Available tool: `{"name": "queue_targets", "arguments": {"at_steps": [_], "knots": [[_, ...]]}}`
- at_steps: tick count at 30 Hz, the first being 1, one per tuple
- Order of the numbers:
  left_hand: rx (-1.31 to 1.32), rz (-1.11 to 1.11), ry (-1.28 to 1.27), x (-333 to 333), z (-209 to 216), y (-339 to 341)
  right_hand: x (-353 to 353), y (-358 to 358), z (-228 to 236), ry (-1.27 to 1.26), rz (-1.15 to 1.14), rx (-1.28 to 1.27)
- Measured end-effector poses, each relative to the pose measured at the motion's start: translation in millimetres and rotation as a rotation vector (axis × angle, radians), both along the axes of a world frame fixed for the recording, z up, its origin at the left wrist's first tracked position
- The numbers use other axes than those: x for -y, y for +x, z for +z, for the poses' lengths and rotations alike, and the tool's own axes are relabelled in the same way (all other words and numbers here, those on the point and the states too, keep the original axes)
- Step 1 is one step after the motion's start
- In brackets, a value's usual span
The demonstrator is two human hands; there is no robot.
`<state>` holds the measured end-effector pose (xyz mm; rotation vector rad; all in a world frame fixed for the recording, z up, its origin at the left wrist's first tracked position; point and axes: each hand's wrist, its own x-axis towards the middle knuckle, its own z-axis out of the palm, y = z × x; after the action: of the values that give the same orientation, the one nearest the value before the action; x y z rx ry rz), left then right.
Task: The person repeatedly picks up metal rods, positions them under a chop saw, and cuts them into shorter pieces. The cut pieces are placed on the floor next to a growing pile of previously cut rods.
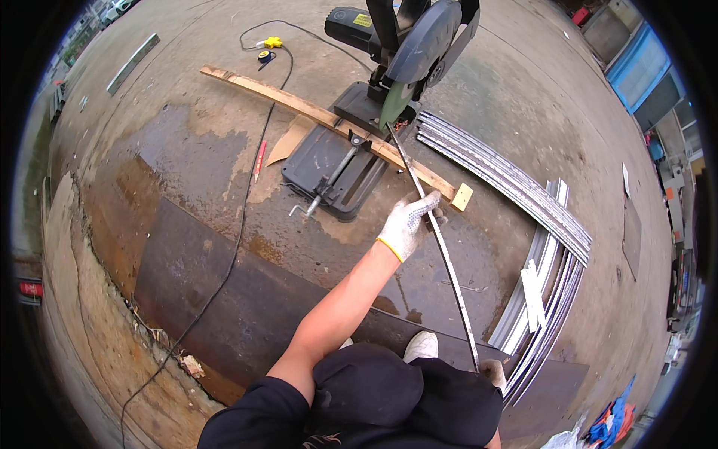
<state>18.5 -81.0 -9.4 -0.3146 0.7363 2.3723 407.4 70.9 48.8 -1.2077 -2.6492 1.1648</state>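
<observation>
My left hand [407,224], in a white work glove with a yellow cuff, is closed around a long thin metal strip [449,266]. Its far end reaches the green disc [396,102] of a black cut-off saw [426,45]. At the strip's near end, beside my knee, is my gloved right hand [493,372], partly hidden by my leg and closed on the strip. A long wooden plank [277,93] lies across the saw's black base [303,165], under the strip. A clamp screw with a crank handle [329,179] sits on that base.
Bundled metal profiles [508,168] lie right of the saw, with more stacked strips [550,322] near my right side. A black cable [238,247] crosses the ground at left. A red marker [259,161], tape measure [265,57] and dark metal sheet [202,262] lie there too.
</observation>
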Motion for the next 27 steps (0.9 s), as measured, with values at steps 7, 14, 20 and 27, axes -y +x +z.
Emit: {"name": "queue_targets", "arguments": {"at_steps": [7, 14, 20, 27], "knots": [[-0.003, 0.066, 0.125, -3, -3, -4, -17, 6, -20, -0.188, -0.105, 0.015], [-0.052, 0.010, 0.190, -2, 4, -18, -15, -3, -8, -0.111, -0.085, -0.052], [-0.034, 0.055, 0.047, -6, 8, -20, -10, -26, 14, -0.097, -0.073, -0.124], [-0.110, 0.099, 0.054, -5, 21, -21, -25, -25, 19, 0.156, 0.133, 0.023]]}}
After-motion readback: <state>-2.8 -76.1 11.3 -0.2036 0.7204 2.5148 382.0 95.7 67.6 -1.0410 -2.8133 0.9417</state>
